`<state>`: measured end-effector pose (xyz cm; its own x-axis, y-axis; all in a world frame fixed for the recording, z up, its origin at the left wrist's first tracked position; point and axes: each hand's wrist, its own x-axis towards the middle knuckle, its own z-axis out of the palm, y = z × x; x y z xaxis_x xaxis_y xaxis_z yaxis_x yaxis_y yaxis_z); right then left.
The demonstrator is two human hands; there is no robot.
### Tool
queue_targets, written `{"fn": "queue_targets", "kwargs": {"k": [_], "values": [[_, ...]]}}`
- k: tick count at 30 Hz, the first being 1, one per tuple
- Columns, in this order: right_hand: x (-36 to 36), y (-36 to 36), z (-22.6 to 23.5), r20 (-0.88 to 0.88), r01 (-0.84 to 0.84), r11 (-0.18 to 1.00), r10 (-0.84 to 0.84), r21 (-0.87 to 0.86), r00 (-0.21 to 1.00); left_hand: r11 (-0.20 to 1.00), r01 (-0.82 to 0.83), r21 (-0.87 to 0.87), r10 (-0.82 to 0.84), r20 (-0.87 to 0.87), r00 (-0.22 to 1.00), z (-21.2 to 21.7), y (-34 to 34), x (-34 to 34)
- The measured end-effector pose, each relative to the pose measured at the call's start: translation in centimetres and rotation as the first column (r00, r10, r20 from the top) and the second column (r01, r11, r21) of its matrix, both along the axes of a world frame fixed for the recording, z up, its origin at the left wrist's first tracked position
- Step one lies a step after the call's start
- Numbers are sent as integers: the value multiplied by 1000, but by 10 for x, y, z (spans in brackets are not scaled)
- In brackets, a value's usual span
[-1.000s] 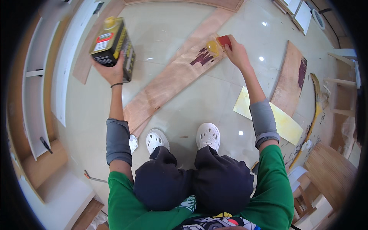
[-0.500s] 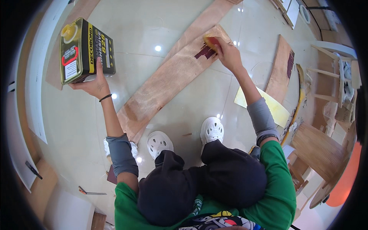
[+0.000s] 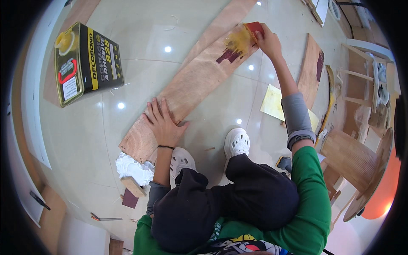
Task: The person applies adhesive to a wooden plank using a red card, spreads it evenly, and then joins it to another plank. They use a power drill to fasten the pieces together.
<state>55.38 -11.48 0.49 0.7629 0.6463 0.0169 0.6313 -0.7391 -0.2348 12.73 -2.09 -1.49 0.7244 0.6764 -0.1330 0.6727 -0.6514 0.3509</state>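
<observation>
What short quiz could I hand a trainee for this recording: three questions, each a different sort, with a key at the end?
1. True or false: the left hand is gripping the yellow-and-black can.

2. Choose one. The right hand holds:
A) the yellow-and-black can
B) a flat red piece
C) a white shoe

3. Fill in the blank: near the yellow smear, the wooden plank also carries a ____ patch.

Key:
1. False; its fingers lie spread on the wooden plank, and the can stands apart from it.
2. B
3. dark red
</observation>
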Motion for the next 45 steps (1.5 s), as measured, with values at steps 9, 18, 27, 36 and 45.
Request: {"fn": "queue_targets", "kwargs": {"k": [9, 18, 27, 36, 45], "values": [[-28, -17, 11, -229, -192, 981, 184, -14, 956, 991, -108, 73, 103, 67, 992, -9, 2, 0], [-31, -6, 36, -259, -185, 982, 190, 43, 947, 982, -145, 119, 153, -62, 986, 1, 10, -24], [-34, 8, 18, -68, -116, 993, 117, 20, 991, 985, -144, 96, 161, -205, 965, 8, 9, -39], [-80, -18, 15, -98, -302, 950, 309, 80, 946, 990, -133, 50, 140, -194, 971, 25, 11, -32], [-77, -25, 22, -8, -185, 983, 184, -12, 983, 995, -61, 83, 76, -197, 977, 24, 14, -35]]}}
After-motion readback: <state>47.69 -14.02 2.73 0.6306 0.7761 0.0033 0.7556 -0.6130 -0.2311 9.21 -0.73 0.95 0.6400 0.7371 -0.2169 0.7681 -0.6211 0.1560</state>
